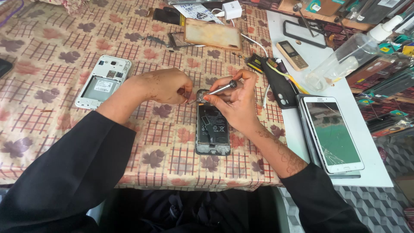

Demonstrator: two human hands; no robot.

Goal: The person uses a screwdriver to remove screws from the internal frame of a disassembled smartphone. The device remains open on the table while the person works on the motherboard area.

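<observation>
We work at the desk (64, 39) under its patterned cloth, the opened dark phone (213, 129) lying near the front edge. Our left hand (161, 85) pinches its top corner, fingers closed. Our right hand (235, 101) is closed around the small silver screwdriver (221, 89); we should keep it upright, pressing lightly so the tip stays seated.

Both arms wear long, loose black sleeves of plain cloth that end short of the wrists, leaving the forearms' lower parts bare. The left hand (161, 85) carries faint reddish-brown henna traces across its back. The right hand (235, 101) and its forearm (lower right of the frame) show a clearer henna pattern of curling, leafy lines. Fingernails look henna-stained orange.
</observation>
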